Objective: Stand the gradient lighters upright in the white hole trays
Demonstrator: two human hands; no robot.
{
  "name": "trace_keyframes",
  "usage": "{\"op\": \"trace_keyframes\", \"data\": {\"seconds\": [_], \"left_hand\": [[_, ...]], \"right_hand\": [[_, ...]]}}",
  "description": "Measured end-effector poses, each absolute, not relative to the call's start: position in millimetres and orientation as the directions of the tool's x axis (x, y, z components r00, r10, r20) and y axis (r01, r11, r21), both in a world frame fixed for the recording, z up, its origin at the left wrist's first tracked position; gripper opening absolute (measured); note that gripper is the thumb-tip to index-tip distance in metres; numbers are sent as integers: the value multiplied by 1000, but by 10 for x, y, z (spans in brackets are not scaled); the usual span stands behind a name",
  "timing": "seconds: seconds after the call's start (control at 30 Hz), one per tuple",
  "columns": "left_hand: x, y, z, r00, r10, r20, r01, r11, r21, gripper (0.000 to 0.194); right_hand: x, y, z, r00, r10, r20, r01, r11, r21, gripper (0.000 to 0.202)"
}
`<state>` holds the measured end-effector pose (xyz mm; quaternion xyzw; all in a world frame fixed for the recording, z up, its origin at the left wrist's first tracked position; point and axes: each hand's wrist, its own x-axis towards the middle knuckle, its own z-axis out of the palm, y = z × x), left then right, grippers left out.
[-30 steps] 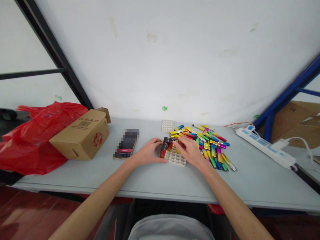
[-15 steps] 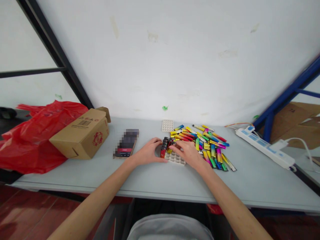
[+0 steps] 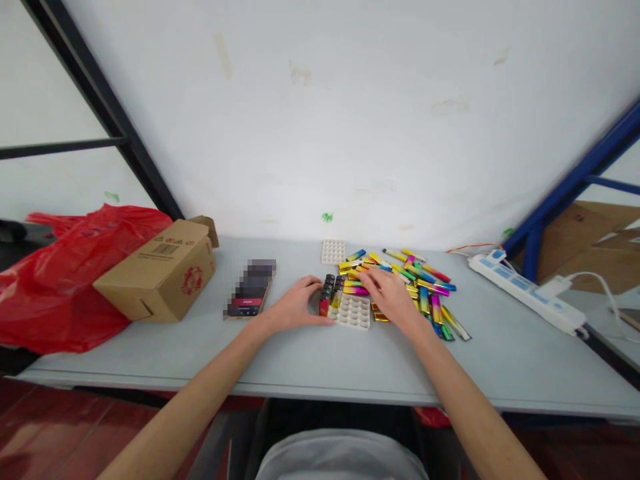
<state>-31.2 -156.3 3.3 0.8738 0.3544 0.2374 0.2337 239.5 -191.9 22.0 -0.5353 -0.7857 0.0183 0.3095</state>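
A pale tray with round hollows [image 3: 355, 312] lies on the grey table [image 3: 310, 360], and black-topped lighters [image 3: 328, 293] stand upright in its left part. My left hand [image 3: 300, 305] curves around the tray's left side, fingers and thumb apart, beside the standing lighters. Over the left edge of a loose pile of shiny coloured lighters [image 3: 425, 297] is my right hand [image 3: 387, 293], its fingertips at the lighters; whether it grips one is hidden. A second pale tray [image 3: 333, 252] lies behind, near the wall.
A phone [image 3: 250, 288] lies left of my left hand. Further left are a cardboard box [image 3: 160, 270] and a red plastic bag [image 3: 75, 280]. A white power strip [image 3: 527, 293] with cables lies at the right. Metal frames stand at both sides.
My right hand has moved from above the standing lighters rightward to the loose pile, uncovering more of the tray. My left hand stays beside the tray. The view has shifted slightly.
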Motion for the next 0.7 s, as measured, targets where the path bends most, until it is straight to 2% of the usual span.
{"op": "trace_keyframes", "data": {"seconds": [0.17, 0.3, 0.4, 0.57, 0.63, 0.7], "left_hand": [[-315, -1572, 54, 630, 734, 253, 501, -633, 590, 79], [-316, -1577, 54, 630, 734, 252, 506, -635, 584, 79], [-315, -1581, 59, 640, 727, 247, 511, -643, 570, 80], [-316, -1580, 58, 642, 727, 242, 510, -641, 574, 81], [-318, -1576, 50, 639, 726, 254, 502, -643, 579, 80], [-319, -1572, 41, 635, 726, 264, 493, -644, 585, 80]], "right_hand": [[2770, -1858, 196, 75, 872, 484, 974, 41, -224, 25], [2847, -1887, 161, 196, 933, 303, 973, -147, -177, 35], [2874, -1861, 81, 185, 953, 240, 970, -138, -202, 37], [2981, -1752, -56, 133, 907, 400, 941, 11, -338, 29], [2981, -1732, -49, 143, 875, 462, 893, 87, -442, 26], [2920, -1741, 2, 168, 871, 462, 763, 182, -620, 30]]}}
